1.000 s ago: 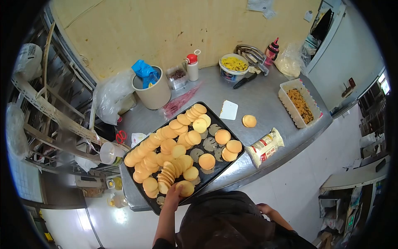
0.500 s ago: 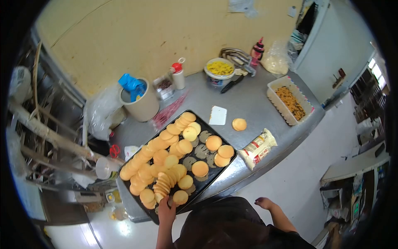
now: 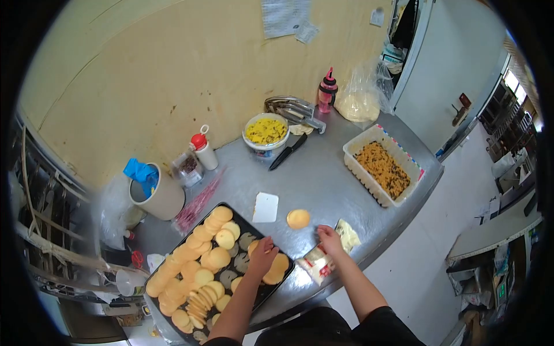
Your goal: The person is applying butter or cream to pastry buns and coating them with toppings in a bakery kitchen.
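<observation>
My left hand is over the right side of a black tray, its fingers curled above the round cakes there; what they hold, if anything, is hidden. Many pale round cakes overlap on the tray's left part. My right hand hovers over a printed packet, fingers bent towards the thumb, and I cannot make out anything in them. One round cake lies on the metal table between the packet and a white square scraper.
An open tub of orange-brown crumbs stands at the right. Towards the wall are a bucket with yellow filling, a black knife, tongs, a pink bottle, a white bottle and a beige bin.
My left hand has moved from the tray's lower edge to its right side. My right hand has risen from beside my body to above the packet. The view has shifted.
</observation>
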Demonstrator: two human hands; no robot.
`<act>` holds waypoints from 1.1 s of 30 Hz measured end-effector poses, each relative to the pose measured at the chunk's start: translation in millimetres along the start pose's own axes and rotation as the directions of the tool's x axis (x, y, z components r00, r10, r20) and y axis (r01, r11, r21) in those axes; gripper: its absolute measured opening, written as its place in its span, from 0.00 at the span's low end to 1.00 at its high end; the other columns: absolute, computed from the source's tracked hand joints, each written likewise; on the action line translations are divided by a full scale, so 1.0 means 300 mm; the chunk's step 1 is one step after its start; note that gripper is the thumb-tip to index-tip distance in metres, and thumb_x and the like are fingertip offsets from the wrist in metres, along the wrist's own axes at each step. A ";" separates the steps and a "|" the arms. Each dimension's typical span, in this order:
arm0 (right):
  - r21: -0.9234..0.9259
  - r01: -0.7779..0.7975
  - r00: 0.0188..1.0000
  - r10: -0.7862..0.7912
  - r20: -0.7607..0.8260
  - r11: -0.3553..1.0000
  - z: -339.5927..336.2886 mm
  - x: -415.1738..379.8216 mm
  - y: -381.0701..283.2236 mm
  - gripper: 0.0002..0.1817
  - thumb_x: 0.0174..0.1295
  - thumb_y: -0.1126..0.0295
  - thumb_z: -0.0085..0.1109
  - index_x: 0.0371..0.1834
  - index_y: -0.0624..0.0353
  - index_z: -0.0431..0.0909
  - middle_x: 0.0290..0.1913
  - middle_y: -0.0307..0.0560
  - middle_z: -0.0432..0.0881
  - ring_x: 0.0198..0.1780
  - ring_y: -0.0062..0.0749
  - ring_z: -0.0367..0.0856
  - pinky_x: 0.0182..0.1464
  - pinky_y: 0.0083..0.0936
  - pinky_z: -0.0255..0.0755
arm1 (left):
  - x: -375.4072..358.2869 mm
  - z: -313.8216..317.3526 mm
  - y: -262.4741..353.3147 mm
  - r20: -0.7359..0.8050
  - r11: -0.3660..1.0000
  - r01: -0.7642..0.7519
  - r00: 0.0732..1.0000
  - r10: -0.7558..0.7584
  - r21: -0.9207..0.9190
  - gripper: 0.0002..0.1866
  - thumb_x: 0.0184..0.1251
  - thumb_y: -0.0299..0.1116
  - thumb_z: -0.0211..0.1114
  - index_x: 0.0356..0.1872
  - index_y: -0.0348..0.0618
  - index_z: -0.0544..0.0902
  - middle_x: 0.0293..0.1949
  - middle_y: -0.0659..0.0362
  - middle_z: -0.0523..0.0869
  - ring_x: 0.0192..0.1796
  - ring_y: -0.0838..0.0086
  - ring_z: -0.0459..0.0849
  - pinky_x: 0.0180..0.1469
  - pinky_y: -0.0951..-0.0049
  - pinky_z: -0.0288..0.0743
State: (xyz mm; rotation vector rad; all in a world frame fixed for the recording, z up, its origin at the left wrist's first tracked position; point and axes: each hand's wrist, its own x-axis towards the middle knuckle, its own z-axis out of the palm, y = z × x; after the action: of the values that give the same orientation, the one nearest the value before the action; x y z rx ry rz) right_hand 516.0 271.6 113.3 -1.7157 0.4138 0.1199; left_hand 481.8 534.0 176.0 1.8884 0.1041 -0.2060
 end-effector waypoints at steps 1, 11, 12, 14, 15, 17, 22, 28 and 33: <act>-0.023 0.008 1.000 -0.008 -0.011 1.000 0.030 0.094 0.094 0.18 0.65 0.67 0.55 0.56 0.64 0.76 0.43 0.44 0.83 0.43 0.25 0.79 0.47 0.21 0.74 | 0.100 0.076 -0.055 -0.034 0.999 0.034 0.999 -0.034 -0.006 0.28 0.61 0.33 0.68 0.61 0.34 0.70 0.55 0.48 0.80 0.55 0.66 0.81 0.57 0.69 0.76; 0.105 -0.081 0.992 0.070 0.109 0.991 0.122 0.247 0.096 0.24 0.62 0.67 0.60 0.60 0.69 0.72 0.49 0.53 0.83 0.50 0.32 0.81 0.53 0.25 0.75 | 0.394 0.340 -0.105 -0.108 0.982 0.185 0.977 -0.182 0.023 0.32 0.55 0.30 0.72 0.60 0.32 0.69 0.52 0.50 0.80 0.53 0.67 0.81 0.54 0.70 0.76; 0.142 -0.088 0.992 0.074 0.107 0.986 0.117 0.241 0.086 0.24 0.62 0.68 0.60 0.60 0.68 0.73 0.50 0.53 0.83 0.50 0.32 0.81 0.54 0.26 0.75 | 0.394 0.350 -0.124 -0.115 0.984 0.178 0.978 -0.175 0.020 0.32 0.55 0.30 0.72 0.60 0.32 0.70 0.52 0.50 0.80 0.53 0.67 0.81 0.53 0.70 0.77; 0.160 -0.040 0.992 0.020 0.122 0.986 0.091 0.207 0.020 0.23 0.64 0.72 0.58 0.61 0.68 0.71 0.51 0.50 0.81 0.52 0.31 0.80 0.56 0.23 0.73 | 0.393 0.341 -0.057 -0.150 0.985 0.170 0.974 -0.171 -0.015 0.30 0.54 0.28 0.73 0.58 0.32 0.72 0.52 0.50 0.80 0.52 0.67 0.82 0.54 0.70 0.77; 0.169 -0.013 0.992 -0.009 0.129 0.986 0.071 0.174 -0.026 0.22 0.65 0.73 0.57 0.62 0.67 0.70 0.51 0.48 0.80 0.53 0.30 0.80 0.57 0.22 0.73 | 0.343 0.326 0.091 -0.177 0.984 0.173 0.968 -0.180 -0.051 0.28 0.54 0.26 0.72 0.57 0.32 0.73 0.53 0.49 0.80 0.53 0.67 0.82 0.55 0.70 0.77; 0.258 0.066 0.986 -0.103 0.133 0.964 0.010 0.072 -0.181 0.21 0.65 0.76 0.57 0.62 0.66 0.71 0.60 0.52 0.74 0.57 0.33 0.78 0.60 0.27 0.72 | 0.236 0.296 0.281 -0.184 0.981 0.114 0.973 -0.142 -0.155 0.26 0.56 0.23 0.70 0.57 0.32 0.73 0.54 0.49 0.79 0.54 0.67 0.81 0.55 0.70 0.77; 0.475 0.217 0.920 -0.342 0.193 0.853 -0.097 -0.195 -0.516 0.26 0.65 0.85 0.48 0.68 0.68 0.63 0.70 0.57 0.63 0.69 0.39 0.66 0.69 0.33 0.63 | -0.010 0.207 0.576 -0.169 0.952 -0.090 0.985 0.041 -0.292 0.25 0.63 0.16 0.62 0.62 0.31 0.70 0.56 0.50 0.78 0.58 0.69 0.79 0.57 0.72 0.76; 0.326 0.434 0.810 -0.522 0.268 0.840 -0.130 -0.414 -0.670 0.28 0.65 0.86 0.45 0.71 0.71 0.56 0.73 0.60 0.57 0.74 0.44 0.57 0.74 0.37 0.55 | -0.209 0.127 0.678 -0.209 0.937 -0.277 0.950 0.233 -0.213 0.26 0.63 0.16 0.62 0.63 0.30 0.70 0.59 0.46 0.79 0.58 0.67 0.81 0.58 0.72 0.77; 0.343 0.512 0.773 -0.597 0.216 0.788 -0.100 -0.513 -0.686 0.29 0.64 0.84 0.50 0.69 0.71 0.58 0.69 0.57 0.63 0.71 0.41 0.63 0.72 0.35 0.58 | -0.315 0.076 0.656 -0.183 0.950 -0.265 0.955 0.235 -0.165 0.27 0.62 0.17 0.64 0.63 0.31 0.71 0.56 0.48 0.81 0.53 0.72 0.82 0.54 0.74 0.78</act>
State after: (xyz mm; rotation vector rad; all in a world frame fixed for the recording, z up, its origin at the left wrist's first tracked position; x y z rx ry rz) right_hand 438.2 301.1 358.3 -1.4515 -0.3250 -0.0987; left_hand 421.5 452.0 370.5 1.7078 -0.0083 0.1276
